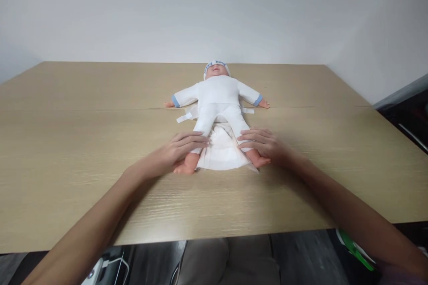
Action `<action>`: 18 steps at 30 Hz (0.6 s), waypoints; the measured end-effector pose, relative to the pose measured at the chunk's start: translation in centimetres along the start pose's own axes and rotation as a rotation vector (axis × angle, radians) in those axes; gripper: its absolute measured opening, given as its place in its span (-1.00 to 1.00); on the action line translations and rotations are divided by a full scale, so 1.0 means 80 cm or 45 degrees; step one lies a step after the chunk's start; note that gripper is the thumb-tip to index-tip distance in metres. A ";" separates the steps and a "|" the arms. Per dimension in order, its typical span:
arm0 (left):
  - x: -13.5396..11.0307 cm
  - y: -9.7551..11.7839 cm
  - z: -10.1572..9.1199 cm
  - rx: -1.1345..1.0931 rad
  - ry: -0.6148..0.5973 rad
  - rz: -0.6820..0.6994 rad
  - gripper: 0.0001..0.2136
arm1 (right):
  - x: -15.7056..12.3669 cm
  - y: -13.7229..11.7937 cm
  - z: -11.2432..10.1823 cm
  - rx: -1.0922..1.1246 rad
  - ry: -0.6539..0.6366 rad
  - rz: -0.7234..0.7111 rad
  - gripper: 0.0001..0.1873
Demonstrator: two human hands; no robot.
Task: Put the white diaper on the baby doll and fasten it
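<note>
1. One doll [217, 93] lies on its back in the middle of the table [83, 142], head to the far side and bare feet to the near side. It wears a white suit and a cap [216, 64].
2. One diaper [222, 156] is spread open under its hips and between its legs. Two white tabs [184, 118] stick out, one on each side of the waist.
3. Two hands are on the doll. The left hand [180, 149] lies over the left-side shin with the fingers stretched almost flat, not clenched.
4. The right hand [265, 144] lies over the right-side shin with the fingers curved around it. I cannot tell if the thumb closes underneath.
5. I judge the doll to be light. Its body looks soft, and the feet and hands look like smooth, firmer plastic, so the limbs probably flop when lifted. The shins or ankles look like the best place to hold it.
6. I judge the diaper to be very light, soft and easy to crumple. It would probably slide on the smooth wood if it is pulled.
</note>
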State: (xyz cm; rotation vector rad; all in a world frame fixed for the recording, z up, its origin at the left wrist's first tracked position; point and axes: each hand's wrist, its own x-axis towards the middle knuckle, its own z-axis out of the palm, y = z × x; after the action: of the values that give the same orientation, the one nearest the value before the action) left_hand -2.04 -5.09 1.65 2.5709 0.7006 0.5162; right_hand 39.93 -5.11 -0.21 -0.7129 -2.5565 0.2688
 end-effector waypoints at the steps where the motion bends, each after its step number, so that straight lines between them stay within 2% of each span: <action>1: -0.001 -0.002 0.001 0.004 -0.015 0.000 -0.43 | -0.001 0.000 0.000 0.015 0.005 0.007 -0.54; 6: -0.005 -0.003 -0.004 -0.027 -0.067 -0.030 -0.53 | -0.004 0.006 0.004 0.229 0.088 0.051 -0.61; 9: -0.001 0.010 -0.006 -0.071 -0.056 -0.093 -0.57 | -0.002 0.010 0.002 0.391 0.091 0.126 -0.56; 12: 0.008 0.029 0.004 -0.026 0.013 -0.164 -0.63 | 0.001 0.004 -0.005 0.446 0.071 0.193 -0.53; 15: 0.018 0.044 0.026 0.102 0.138 -0.200 -0.51 | 0.004 -0.018 -0.004 0.276 0.030 0.212 -0.56; 18: 0.027 0.052 0.044 0.226 0.220 -0.213 -0.70 | 0.006 -0.050 0.009 -0.054 0.011 0.206 -0.25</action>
State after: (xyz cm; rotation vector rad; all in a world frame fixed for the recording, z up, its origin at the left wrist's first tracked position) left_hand 2.87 -8.26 1.23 2.6190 1.0547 0.6519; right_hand 37.47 -8.28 0.56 -0.9370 -2.5066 0.2640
